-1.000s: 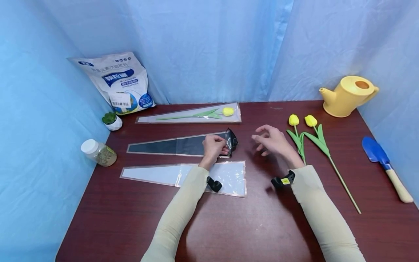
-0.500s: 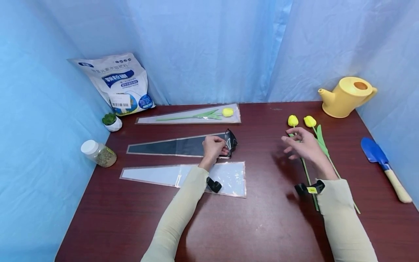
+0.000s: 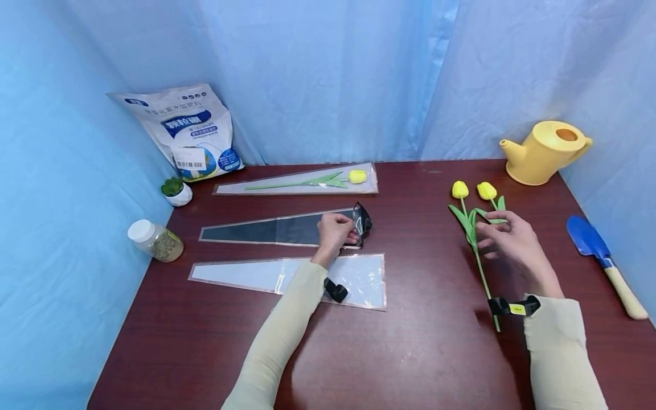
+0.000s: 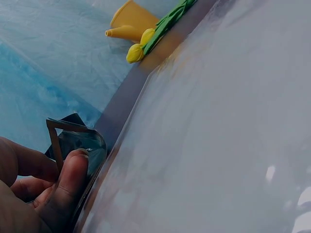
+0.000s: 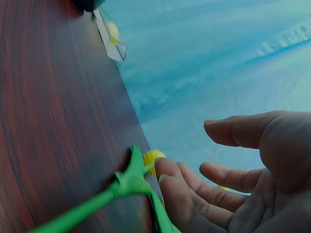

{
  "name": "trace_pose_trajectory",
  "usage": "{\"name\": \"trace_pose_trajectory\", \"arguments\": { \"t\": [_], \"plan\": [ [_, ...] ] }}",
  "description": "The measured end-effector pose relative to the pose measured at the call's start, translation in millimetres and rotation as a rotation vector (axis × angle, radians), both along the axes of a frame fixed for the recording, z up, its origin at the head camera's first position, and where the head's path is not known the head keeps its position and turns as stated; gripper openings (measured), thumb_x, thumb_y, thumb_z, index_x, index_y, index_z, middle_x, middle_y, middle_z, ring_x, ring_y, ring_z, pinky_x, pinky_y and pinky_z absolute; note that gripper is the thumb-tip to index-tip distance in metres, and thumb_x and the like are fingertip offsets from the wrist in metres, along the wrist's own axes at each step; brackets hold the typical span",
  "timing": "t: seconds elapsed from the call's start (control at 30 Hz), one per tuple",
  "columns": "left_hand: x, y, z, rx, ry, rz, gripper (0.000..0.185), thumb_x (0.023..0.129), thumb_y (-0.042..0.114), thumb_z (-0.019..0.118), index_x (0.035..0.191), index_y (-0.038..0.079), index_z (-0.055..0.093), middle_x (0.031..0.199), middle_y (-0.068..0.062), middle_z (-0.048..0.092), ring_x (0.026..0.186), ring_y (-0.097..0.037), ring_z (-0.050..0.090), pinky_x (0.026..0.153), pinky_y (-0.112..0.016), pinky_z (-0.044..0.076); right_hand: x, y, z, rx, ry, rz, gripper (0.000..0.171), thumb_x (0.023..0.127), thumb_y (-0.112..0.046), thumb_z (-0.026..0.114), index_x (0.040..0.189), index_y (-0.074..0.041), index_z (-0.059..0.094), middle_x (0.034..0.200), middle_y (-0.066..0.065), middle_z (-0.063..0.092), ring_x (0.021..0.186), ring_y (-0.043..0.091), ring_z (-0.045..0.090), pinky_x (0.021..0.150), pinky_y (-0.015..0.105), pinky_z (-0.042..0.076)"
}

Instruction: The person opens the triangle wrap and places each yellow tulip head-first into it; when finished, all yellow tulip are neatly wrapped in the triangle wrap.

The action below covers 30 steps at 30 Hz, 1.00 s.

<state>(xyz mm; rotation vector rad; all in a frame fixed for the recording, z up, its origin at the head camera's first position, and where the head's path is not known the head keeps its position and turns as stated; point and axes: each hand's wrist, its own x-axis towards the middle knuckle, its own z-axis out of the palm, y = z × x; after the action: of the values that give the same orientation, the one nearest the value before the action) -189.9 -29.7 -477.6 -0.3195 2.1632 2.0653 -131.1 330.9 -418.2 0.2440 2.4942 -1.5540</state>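
My left hand [image 3: 335, 232] pinches the clear front film at the wide end of a black flower sleeve [image 3: 299, 229], whose mouth bulges open. In the left wrist view the thumb and fingers grip the film of that sleeve [image 4: 77, 141]. Over the stem of the right yellow tulip [image 3: 487, 191] hovers my right hand [image 3: 515, 245], thumb and fingers apart, with nothing held. Left of that hand lies another yellow tulip [image 3: 460, 189], its green leaves close to the fingertips. In the right wrist view a green tulip stem [image 5: 73, 213] passes beside the fingers.
A white sleeve [image 3: 236, 273] lies nearer me, partly under my left forearm. Farther back is a sleeve holding a tulip [image 3: 357, 176]. A yellow watering can [image 3: 543, 154] and blue trowel [image 3: 589, 236] stand right; a fertilizer bag [image 3: 192, 134], potted plant [image 3: 176, 192] and jar [image 3: 156, 240] left.
My right hand has moved rightward, away from the sleeve, past the left tulip to the right one. My left hand keeps its pinch on the black sleeve without moving.
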Motion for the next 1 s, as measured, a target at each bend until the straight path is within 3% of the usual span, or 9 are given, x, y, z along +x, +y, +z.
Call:
{"name": "trace_pose_trajectory", "arguments": {
  "t": [0.07, 0.33, 0.5, 0.6, 0.67, 0.73, 0.83, 0.87, 1.0],
  "plan": [
    [0.3, -0.3, 0.1, -0.005, -0.002, 0.001, 0.015, 0.089, -0.003, 0.061, 0.092, -0.010, 0.074, 0.062, -0.013, 0.069, 0.042, -0.011, 0.062, 0.045, -0.026, 0.055, 2.1, 6.6, -0.5, -0.007, 0.000, -0.022, 0.028, 0.097, -0.040, 0.063, 0.117, -0.033, 0.044, 0.084, -0.026, 0.066, 0.071, 0.005, 0.073, 0.061, 0.031, 0.061],
    [-0.5, 0.0, -1.3, -0.029, 0.007, 0.004, 0.015, 0.089, -0.004, 0.061, 0.092, -0.010, 0.074, 0.070, -0.022, 0.072, 0.043, -0.011, 0.063, 0.046, -0.027, 0.056, 13.0, 33.4, -2.5, -0.037, -0.051, -0.094, 0.023, 0.097, -0.039, 0.063, 0.112, -0.035, 0.045, 0.085, -0.028, 0.065, 0.074, 0.006, 0.074, 0.064, 0.031, 0.061],
    [-1.1, 0.8, -0.6, -0.029, 0.002, 0.004, 0.014, 0.089, -0.004, 0.062, 0.092, -0.011, 0.073, 0.077, -0.028, 0.073, 0.043, -0.011, 0.063, 0.046, -0.027, 0.056, 19.5, 49.8, -9.3, 0.007, -0.041, -0.111, 0.024, 0.097, -0.040, 0.062, 0.112, -0.035, 0.045, 0.083, -0.030, 0.063, 0.073, 0.002, 0.072, 0.062, 0.031, 0.061],
    [-0.9, 1.0, 1.2, -0.024, 0.000, 0.000, 0.014, 0.089, -0.004, 0.062, 0.093, -0.011, 0.073, 0.079, -0.030, 0.073, 0.044, -0.012, 0.063, 0.047, -0.027, 0.057, 22.6, 60.7, -13.3, 0.097, -0.019, -0.109, 0.035, 0.097, -0.040, 0.062, 0.124, -0.023, 0.047, 0.080, -0.034, 0.059, 0.069, -0.001, 0.069, 0.060, 0.028, 0.060],
    [-0.8, 1.0, 1.9, -0.019, -0.002, 0.000, 0.014, 0.088, -0.004, 0.062, 0.093, -0.012, 0.074, 0.080, -0.030, 0.073, 0.044, -0.012, 0.063, 0.047, -0.027, 0.057, 25.3, 68.2, -15.2, 0.206, -0.005, -0.083, 0.053, 0.098, -0.042, 0.061, 0.135, -0.009, 0.044, 0.085, -0.021, 0.066, 0.066, -0.002, 0.068, 0.058, 0.023, 0.058],
    [-0.6, 1.0, 2.5, -0.018, -0.004, -0.001, 0.014, 0.089, -0.004, 0.062, 0.093, -0.011, 0.074, 0.080, -0.030, 0.073, 0.044, -0.012, 0.063, 0.047, -0.027, 0.057, 27.9, 74.7, -16.3, 0.310, -0.010, -0.052, 0.071, 0.098, -0.045, 0.059, 0.143, 0.005, 0.036, 0.096, 0.004, 0.072, 0.064, -0.001, 0.068, 0.057, 0.021, 0.056],
    [-0.2, 0.8, 2.8, -0.022, -0.009, 0.000, 0.014, 0.089, -0.004, 0.062, 0.092, -0.011, 0.074, 0.079, -0.029, 0.073, 0.044, -0.012, 0.063, 0.047, -0.028, 0.057, 31.3, 82.1, -17.1, 0.433, -0.044, 0.005, 0.083, 0.098, -0.049, 0.057, 0.146, 0.013, 0.030, 0.120, 0.042, 0.056, 0.064, 0.005, 0.069, 0.058, 0.024, 0.055],
    [-0.1, 0.7, 2.8, -0.025, -0.008, 0.000, 0.014, 0.089, -0.004, 0.062, 0.092, -0.011, 0.074, 0.079, -0.028, 0.073, 0.044, -0.012, 0.063, 0.047, -0.028, 0.057, 32.1, 83.9, -17.4, 0.460, -0.059, 0.022, 0.084, 0.098, -0.050, 0.056, 0.146, 0.014, 0.029, 0.126, 0.044, 0.053, 0.065, 0.008, 0.070, 0.059, 0.028, 0.056],
    [0.1, 0.0, 2.0, -0.030, 0.000, 0.001, 0.014, 0.089, -0.004, 0.062, 0.091, -0.011, 0.073, 0.076, -0.026, 0.073, 0.044, -0.011, 0.063, 0.047, -0.027, 0.057, 33.7, 88.1, -20.5, 0.535, -0.085, 0.068, 0.084, 0.097, -0.053, 0.057, 0.142, 0.014, 0.033, 0.121, 0.042, 0.057, 0.070, 0.018, 0.070, 0.060, 0.035, 0.054]
  ]
}}
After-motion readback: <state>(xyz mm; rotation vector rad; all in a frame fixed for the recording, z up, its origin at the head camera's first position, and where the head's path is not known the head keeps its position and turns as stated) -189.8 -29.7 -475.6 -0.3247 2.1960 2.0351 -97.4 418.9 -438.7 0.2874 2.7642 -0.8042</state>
